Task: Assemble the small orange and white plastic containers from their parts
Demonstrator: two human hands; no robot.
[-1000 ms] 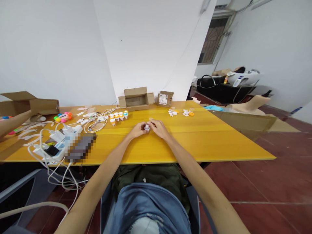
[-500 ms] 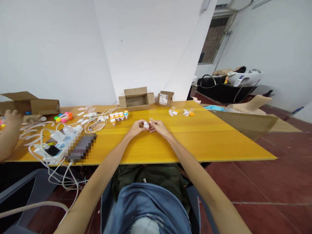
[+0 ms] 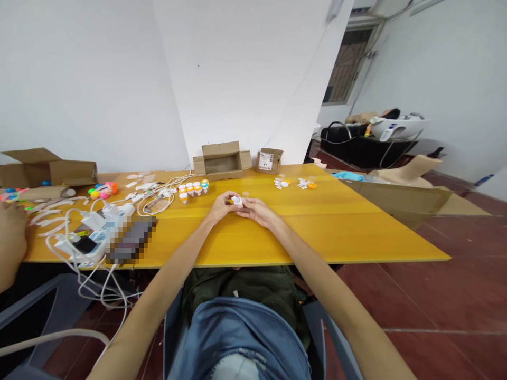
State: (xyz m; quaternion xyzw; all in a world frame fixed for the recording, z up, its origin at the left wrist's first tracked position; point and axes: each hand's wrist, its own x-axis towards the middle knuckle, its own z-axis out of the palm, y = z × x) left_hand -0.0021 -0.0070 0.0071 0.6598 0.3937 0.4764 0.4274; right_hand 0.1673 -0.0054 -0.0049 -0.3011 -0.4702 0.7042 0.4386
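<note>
White piece [image 3: 236, 200] clamped between left hand [image 3: 221, 208] and right hand [image 3: 259, 212] over yellow table [image 3: 336, 227], white wall [image 3: 237, 79] behind

Held pc [image 3: 237, 201] wht, prob.; tbl [image 3: 336, 227] ylw; shirt [image 3: 245, 322] blu-gry.

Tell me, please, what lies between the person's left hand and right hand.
In the head view, a small white piece lies between the left hand and right hand.

Pale walls [image 3: 87, 79] are rising behind a yellow counter [image 3: 336, 227]. Red floor tiles [image 3: 435, 301] are stretching below. On the right, a barred window [image 3: 347, 66] is showing above a black couch [image 3: 344, 146] that is bearing a white basin [image 3: 414, 125].
</note>
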